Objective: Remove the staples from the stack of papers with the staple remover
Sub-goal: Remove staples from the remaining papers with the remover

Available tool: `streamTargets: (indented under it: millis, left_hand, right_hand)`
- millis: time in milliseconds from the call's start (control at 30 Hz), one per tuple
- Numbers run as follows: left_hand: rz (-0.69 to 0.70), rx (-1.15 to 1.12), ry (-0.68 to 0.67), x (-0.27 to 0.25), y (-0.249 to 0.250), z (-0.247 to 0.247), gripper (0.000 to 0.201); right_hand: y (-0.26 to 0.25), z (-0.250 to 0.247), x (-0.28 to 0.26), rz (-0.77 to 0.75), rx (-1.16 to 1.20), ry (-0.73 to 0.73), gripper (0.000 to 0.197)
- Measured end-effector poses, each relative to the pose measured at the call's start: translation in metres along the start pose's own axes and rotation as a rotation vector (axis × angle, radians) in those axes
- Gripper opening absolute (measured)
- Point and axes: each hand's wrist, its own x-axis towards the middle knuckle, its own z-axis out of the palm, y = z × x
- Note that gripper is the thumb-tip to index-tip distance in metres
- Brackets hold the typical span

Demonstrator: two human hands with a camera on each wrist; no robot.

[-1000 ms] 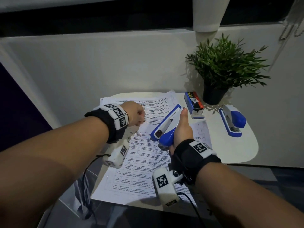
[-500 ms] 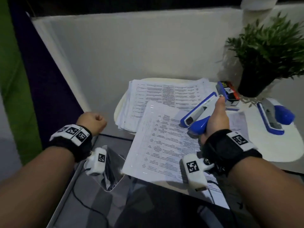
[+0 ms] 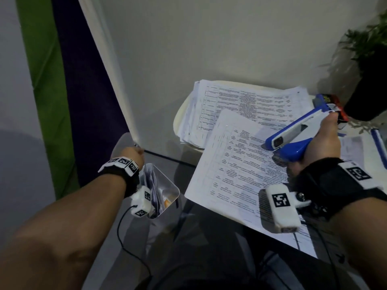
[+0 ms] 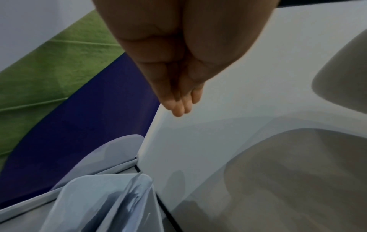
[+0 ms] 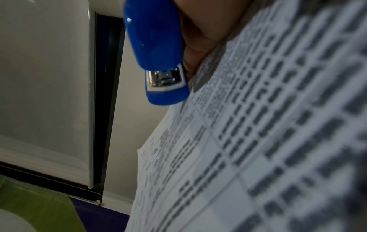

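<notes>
1. The blue and white staple remover (image 3: 293,137) is held above the papers (image 3: 236,170), and the right hand (image 3: 320,143) is curled tight round it.
2. The papers are laid on the white worktop (image 3: 180,114), with one sheet on top hanging over the near edge.
3. The left hand (image 3: 133,154) is held out past the worktop, above a clear bin (image 3: 167,191); its fingers (image 4: 179,108) are bunched together, and nothing is seen in them.
4. A potted plant (image 3: 366,65) is seen at the far right.
</notes>
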Motion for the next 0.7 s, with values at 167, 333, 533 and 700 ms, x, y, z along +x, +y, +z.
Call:
streamTargets:
  millis: [167,333,533,700]
  left_hand:
    - [0.152,-0.360,0.266,-0.010,0.036,-0.024,0.036]
    - [0.507,-0.551,0.397,-0.073,0.109,-0.064,0.035]
    - [0.918,-0.099,0.163,-0.109,0.170,-0.059,0.056]
    - [0.771,0.222,-0.025,-0.083,0.197,-0.050,0.082]
  right_hand:
    - [0.003,0.000,0.000,-0.023,0.038,-0.035,0.051]
    - [0.003,0.001,0.001,-0.010,0.060,-0.054,0.049]
    - [0.005,-0.002,0.006,0.003,0.047,-0.053,0.054]
    - [0.001,-0.002,0.002,0.033,0.059,-0.056,0.049]
